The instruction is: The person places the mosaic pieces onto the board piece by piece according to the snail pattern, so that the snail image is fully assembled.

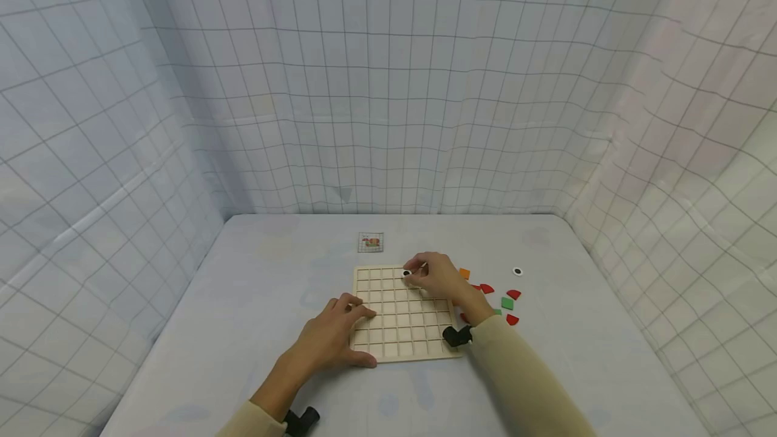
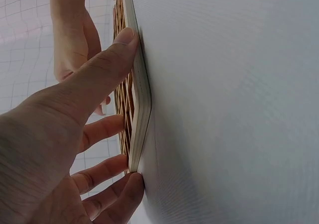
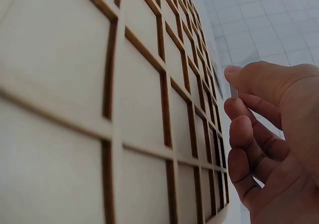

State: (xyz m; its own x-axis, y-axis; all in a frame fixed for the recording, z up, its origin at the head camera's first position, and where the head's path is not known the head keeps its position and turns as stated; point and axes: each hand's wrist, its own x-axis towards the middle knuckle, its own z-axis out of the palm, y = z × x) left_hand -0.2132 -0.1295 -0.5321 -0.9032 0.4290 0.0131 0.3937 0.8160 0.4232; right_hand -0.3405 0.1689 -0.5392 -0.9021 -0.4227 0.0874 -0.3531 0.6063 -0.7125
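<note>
Cream gridded board, black-and-white disc, red wedges, green square, grey-checked white curtain

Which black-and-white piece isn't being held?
The piece lying on the table, just beyond the red pieces. The other piece is pinched in the right grip.

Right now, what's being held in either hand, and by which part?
The right hand pinches a white, black-centred piece by its rim; the left hand rests against the gridded board.
</note>
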